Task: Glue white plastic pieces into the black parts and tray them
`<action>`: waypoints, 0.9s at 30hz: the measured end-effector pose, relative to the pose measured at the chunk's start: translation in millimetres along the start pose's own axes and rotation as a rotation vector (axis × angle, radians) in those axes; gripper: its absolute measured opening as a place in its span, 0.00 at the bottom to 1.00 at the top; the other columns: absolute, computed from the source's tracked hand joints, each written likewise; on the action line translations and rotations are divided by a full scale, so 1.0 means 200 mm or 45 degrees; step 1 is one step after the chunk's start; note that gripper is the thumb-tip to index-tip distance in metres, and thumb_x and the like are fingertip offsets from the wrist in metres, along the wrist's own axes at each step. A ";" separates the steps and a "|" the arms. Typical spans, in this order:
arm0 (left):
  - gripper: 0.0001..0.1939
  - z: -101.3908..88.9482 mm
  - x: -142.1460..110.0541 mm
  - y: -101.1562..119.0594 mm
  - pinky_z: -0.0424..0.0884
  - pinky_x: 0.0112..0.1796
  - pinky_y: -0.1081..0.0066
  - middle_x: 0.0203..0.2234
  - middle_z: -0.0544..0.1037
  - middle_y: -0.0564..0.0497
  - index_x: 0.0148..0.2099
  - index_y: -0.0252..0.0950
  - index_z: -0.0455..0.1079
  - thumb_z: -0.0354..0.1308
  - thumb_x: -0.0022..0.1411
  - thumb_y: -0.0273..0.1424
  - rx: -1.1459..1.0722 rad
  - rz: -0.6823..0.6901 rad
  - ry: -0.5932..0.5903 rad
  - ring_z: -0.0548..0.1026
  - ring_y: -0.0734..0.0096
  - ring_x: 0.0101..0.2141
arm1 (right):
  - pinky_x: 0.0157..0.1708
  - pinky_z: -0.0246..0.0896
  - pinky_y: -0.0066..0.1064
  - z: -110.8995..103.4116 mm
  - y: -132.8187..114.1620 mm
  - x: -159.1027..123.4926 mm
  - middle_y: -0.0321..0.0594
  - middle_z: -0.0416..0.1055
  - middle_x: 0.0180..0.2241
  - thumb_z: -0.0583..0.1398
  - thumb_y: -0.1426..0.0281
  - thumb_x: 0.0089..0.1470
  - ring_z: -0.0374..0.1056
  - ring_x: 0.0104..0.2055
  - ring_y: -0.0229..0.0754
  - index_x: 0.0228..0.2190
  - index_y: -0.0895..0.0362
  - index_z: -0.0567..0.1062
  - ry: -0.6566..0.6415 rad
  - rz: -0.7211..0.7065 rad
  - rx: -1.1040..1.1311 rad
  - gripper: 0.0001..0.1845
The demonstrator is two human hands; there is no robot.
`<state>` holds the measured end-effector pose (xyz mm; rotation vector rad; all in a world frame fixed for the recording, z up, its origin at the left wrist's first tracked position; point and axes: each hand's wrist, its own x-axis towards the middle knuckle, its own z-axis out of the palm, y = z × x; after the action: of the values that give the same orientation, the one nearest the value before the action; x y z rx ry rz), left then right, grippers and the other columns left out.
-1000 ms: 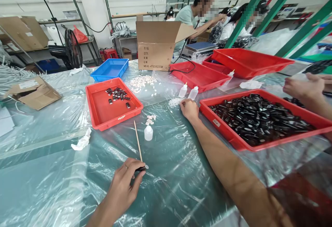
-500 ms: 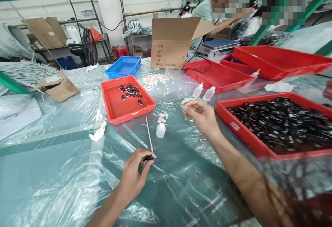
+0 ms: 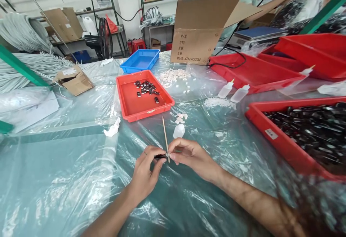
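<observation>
My left hand (image 3: 146, 168) pinches a small black part (image 3: 160, 156) between thumb and fingers, just above the plastic-covered table. Thumb and forefinger of my right hand (image 3: 196, 160) are closed together at the part's right end, where a small pale spot shows. Whatever lies between those fingertips is too small to make out. A thin wooden stick (image 3: 164, 132) lies on the table, its near end passing behind the fingertips. Just beyond my right hand is a small translucent white container (image 3: 178, 131), with several pale pieces (image 3: 181, 118) behind it.
A red tray (image 3: 127, 116) with several black parts stands ahead, a blue tray (image 3: 128, 69) behind it. White bits (image 3: 220, 102) lie by two squeeze bottles (image 3: 240, 93). At right is a red tray (image 3: 259, 125) full of black parts. A cardboard box (image 3: 197, 31) stands at the back.
My right hand has moved from beside the white bits, left and toward me, to meet the black part in my left hand. The camera view has shifted somewhat.
</observation>
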<state>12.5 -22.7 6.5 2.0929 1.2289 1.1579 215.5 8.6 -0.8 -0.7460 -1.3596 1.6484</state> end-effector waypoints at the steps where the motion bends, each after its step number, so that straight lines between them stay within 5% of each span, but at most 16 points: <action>1: 0.07 0.00 0.00 0.00 0.72 0.35 0.75 0.34 0.77 0.53 0.45 0.43 0.70 0.58 0.65 0.27 0.001 0.003 0.002 0.75 0.73 0.32 | 0.30 0.74 0.29 0.00 0.00 0.00 0.33 0.73 0.30 0.71 0.61 0.59 0.69 0.30 0.37 0.35 0.49 0.81 -0.008 0.018 0.017 0.07; 15: 0.09 0.01 -0.01 0.01 0.73 0.33 0.72 0.34 0.77 0.54 0.46 0.46 0.69 0.58 0.65 0.27 -0.013 0.009 0.017 0.75 0.71 0.31 | 0.35 0.60 0.27 0.01 0.05 -0.02 0.34 0.71 0.32 0.77 0.60 0.53 0.63 0.31 0.34 0.33 0.54 0.81 0.012 0.211 0.306 0.15; 27: 0.07 0.01 -0.03 0.03 0.73 0.33 0.74 0.32 0.77 0.54 0.45 0.44 0.72 0.59 0.65 0.28 -0.032 0.055 0.047 0.76 0.72 0.32 | 0.33 0.70 0.26 0.03 0.04 -0.02 0.35 0.73 0.34 0.79 0.66 0.49 0.70 0.32 0.35 0.35 0.53 0.84 -0.188 0.396 0.666 0.14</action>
<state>15.8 -30.8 6.0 2.0979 1.1844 1.2303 210.8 2.1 -8.3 -0.5458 -0.8664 2.2208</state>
